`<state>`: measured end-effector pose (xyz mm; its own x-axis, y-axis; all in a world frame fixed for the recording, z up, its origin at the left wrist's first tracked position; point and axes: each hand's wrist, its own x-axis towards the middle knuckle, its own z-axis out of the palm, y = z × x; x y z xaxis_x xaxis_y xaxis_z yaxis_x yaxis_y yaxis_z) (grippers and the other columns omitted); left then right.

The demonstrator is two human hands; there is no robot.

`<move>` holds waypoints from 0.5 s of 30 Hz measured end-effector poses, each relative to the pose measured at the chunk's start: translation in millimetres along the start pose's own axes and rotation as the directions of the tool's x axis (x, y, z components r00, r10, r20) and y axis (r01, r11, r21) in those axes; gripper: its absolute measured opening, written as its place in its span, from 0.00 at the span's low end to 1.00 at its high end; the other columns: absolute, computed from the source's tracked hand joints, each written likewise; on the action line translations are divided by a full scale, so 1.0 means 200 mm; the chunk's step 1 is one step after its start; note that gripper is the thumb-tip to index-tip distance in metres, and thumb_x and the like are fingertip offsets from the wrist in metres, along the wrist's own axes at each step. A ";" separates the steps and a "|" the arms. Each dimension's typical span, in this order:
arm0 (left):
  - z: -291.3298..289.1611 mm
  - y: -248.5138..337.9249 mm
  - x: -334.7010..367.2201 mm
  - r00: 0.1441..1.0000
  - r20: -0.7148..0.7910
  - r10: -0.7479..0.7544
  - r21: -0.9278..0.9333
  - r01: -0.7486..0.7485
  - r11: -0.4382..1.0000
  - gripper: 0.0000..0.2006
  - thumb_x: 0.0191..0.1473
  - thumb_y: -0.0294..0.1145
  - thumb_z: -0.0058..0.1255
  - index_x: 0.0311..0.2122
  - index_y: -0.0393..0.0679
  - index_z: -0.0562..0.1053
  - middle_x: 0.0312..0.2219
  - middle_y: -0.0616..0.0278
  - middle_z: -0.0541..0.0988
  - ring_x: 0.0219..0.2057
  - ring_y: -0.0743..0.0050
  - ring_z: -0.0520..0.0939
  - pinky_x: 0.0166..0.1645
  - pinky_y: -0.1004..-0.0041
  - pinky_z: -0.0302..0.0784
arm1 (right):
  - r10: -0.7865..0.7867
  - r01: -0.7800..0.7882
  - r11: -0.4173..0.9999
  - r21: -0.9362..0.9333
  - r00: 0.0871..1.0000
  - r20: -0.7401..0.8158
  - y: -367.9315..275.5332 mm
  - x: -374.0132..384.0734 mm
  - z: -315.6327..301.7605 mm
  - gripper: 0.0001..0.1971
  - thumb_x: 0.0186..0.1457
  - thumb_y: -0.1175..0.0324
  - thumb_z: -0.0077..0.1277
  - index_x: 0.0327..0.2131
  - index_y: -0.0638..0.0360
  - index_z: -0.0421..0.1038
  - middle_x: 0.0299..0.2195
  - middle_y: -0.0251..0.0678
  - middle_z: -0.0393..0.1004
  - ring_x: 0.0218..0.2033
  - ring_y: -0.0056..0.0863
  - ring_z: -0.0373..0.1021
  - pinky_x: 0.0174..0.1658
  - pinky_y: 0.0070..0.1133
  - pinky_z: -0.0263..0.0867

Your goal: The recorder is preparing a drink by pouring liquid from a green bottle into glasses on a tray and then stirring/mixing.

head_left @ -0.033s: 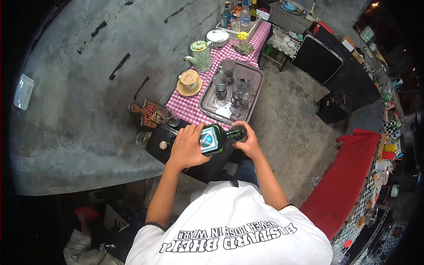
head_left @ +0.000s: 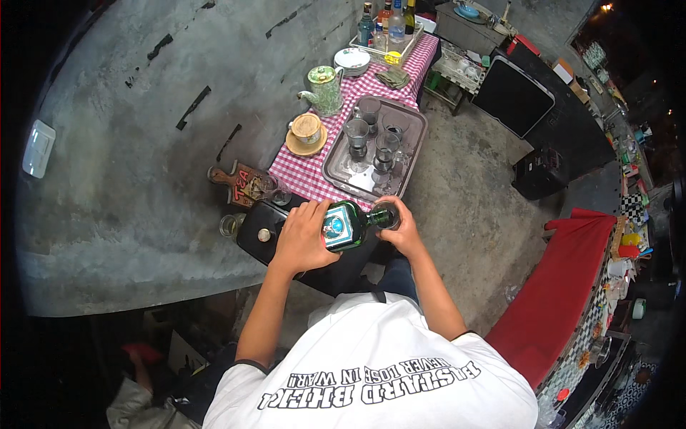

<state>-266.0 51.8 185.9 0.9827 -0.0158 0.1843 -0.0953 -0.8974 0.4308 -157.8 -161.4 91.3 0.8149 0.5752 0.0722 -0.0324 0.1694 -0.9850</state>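
Note:
My left hand (head_left: 303, 236) is wrapped round a green glass bottle (head_left: 350, 223) with a white and blue label. The bottle is tipped on its side, its neck pointing right. My right hand (head_left: 404, 232) grips a small clear glass (head_left: 386, 215), and the bottle's mouth meets the glass's opening. Whether liquid flows cannot be made out. Below the left hand is a black surface (head_left: 250, 239) with a round bottle cap (head_left: 264, 234) on it. Just beyond my hands, a brown tray (head_left: 336, 168) carries several glass mugs (head_left: 386, 146).
A checked tablecloth (head_left: 304, 175) holds a green teapot (head_left: 325, 91), a lidded cup (head_left: 306, 129), stacked plates (head_left: 351, 61) and a rack of bottles (head_left: 397, 28). Left stand a wooden sign (head_left: 246, 186) and a glass (head_left: 230, 225). A person's arm (head_left: 141, 375) shows at lower left.
At lower left the other person's arm has shifted slightly. My hands, the bottle and the small glass look the same.

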 end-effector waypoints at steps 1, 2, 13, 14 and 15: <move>0.00 0.00 0.00 1.000 0.004 -0.004 -0.003 0.004 1.000 0.41 0.24 0.39 0.65 0.51 0.38 0.66 0.35 0.54 0.71 0.40 0.53 0.73 0.47 0.62 0.66 | 0.000 0.000 1.000 0.000 1.000 -0.001 0.00 0.00 0.00 0.30 0.31 0.78 0.53 0.46 0.60 0.65 0.40 0.31 0.70 0.44 0.21 0.66 0.50 0.18 0.61; 0.00 0.00 0.00 1.000 0.005 -0.004 -0.002 0.004 1.000 0.41 0.24 0.39 0.65 0.51 0.38 0.66 0.35 0.54 0.71 0.40 0.53 0.73 0.47 0.62 0.66 | -0.009 0.009 1.000 0.000 1.000 -0.001 0.00 0.00 0.00 0.30 0.31 0.78 0.53 0.46 0.60 0.65 0.40 0.31 0.69 0.44 0.21 0.66 0.50 0.18 0.62; 0.00 0.00 0.01 1.000 0.012 0.010 0.002 -0.010 1.000 0.40 0.25 0.40 0.64 0.50 0.38 0.66 0.35 0.53 0.71 0.40 0.52 0.72 0.47 0.61 0.66 | -0.015 0.015 1.000 -0.001 1.000 0.005 0.01 0.00 0.00 0.30 0.31 0.79 0.53 0.46 0.60 0.65 0.40 0.31 0.69 0.43 0.20 0.66 0.49 0.18 0.63; 0.00 0.00 0.00 1.000 0.010 0.008 0.000 -0.008 1.000 0.40 0.25 0.40 0.64 0.50 0.38 0.66 0.35 0.53 0.71 0.40 0.52 0.72 0.47 0.61 0.66 | -0.005 0.005 1.000 0.009 1.000 0.007 0.01 0.00 0.00 0.30 0.31 0.79 0.53 0.46 0.60 0.65 0.40 0.31 0.69 0.43 0.20 0.66 0.48 0.18 0.63; 0.00 -0.01 0.00 1.000 0.008 0.006 -0.003 -0.006 1.000 0.40 0.25 0.40 0.64 0.50 0.37 0.66 0.35 0.53 0.71 0.40 0.52 0.72 0.47 0.61 0.66 | 0.006 -0.006 1.000 0.020 1.000 0.009 0.00 0.00 0.01 0.30 0.31 0.79 0.53 0.46 0.60 0.65 0.40 0.31 0.69 0.42 0.20 0.66 0.48 0.18 0.63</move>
<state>-266.6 53.0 184.9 0.9833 -0.0249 0.1802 -0.1020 -0.8959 0.4325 -159.5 -160.8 90.8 0.8096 0.5831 0.0674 -0.0489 0.1814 -0.9822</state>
